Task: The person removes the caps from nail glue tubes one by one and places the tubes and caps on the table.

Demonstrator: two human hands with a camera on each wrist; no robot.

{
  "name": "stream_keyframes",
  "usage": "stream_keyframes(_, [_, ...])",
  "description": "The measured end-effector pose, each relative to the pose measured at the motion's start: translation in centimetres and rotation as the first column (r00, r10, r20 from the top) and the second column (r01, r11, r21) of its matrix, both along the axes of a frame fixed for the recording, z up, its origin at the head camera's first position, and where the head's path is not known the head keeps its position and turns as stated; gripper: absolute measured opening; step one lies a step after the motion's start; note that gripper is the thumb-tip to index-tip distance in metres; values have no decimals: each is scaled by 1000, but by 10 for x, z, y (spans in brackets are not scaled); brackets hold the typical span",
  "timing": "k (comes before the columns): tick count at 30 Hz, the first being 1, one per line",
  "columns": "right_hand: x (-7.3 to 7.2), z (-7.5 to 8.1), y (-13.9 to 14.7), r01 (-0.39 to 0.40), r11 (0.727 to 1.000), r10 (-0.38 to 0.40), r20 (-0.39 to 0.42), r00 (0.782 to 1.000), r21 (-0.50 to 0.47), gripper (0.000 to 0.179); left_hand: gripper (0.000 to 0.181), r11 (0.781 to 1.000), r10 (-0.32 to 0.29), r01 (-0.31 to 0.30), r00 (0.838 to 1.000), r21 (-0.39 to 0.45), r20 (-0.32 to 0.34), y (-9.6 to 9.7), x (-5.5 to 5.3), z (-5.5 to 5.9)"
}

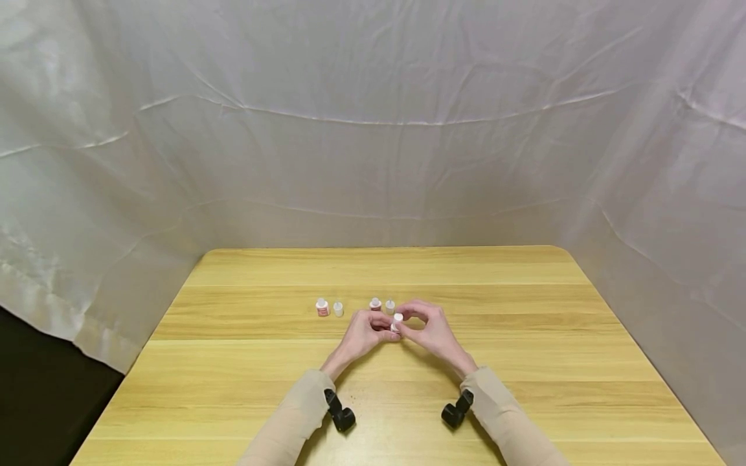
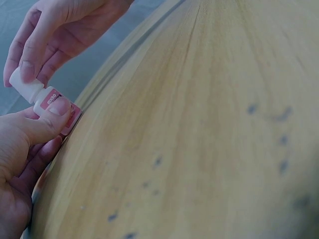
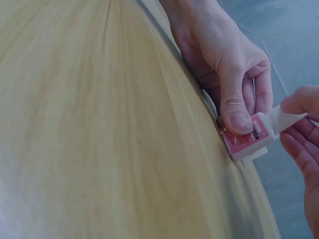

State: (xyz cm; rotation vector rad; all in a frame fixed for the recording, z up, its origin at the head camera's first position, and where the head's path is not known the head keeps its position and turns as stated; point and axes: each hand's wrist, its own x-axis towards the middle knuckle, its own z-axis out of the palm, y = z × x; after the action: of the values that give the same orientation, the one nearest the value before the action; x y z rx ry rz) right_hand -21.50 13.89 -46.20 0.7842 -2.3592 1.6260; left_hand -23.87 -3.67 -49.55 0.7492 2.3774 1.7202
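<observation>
My left hand [image 1: 366,331] grips a small white bottle [image 3: 245,138] with a pink label, the thumb lying across the label. With thumb and fingers, my right hand [image 1: 430,330] pinches the white cap [image 2: 26,85] at the bottle's neck; whether it is fully seated I cannot tell. Just behind the hands stands a second small bottle [image 1: 375,304] with a dark red label, and beside it a loose white cap [image 1: 390,307]. Farther left stand another bottle [image 1: 322,307] with a red label and another loose cap [image 1: 339,309].
The wooden table [image 1: 524,362] spreads out around the hands. Pale curtains [image 1: 384,162] hang behind it and along both sides. A black wrist camera [image 1: 341,414] sticks out from the left sleeve and another black camera [image 1: 454,413] from the right sleeve.
</observation>
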Motion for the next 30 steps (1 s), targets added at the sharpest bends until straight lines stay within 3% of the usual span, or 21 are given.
stream_keyframes(3, [0,0,0,10,1000,-10,1,1000,5,27,23,1000,-16,16,1000,3,3,-1,3,6])
stream_keyframes(12, [0,1,-1,43,999,-43,-9,999,15,21,23,1000,-15,15,1000,8,12,-1,2,6])
stream_keyframes(24, [1,2,0,-16,1000,16,-17,1000,-9,27,23,1000,0,0,1000,-10,11,0,1,5])
stream_keyframes(30, [1,2,-1,36,999,-36,-20,999,8,27,22,1000,-8,8,1000,2,10,-1,1,4])
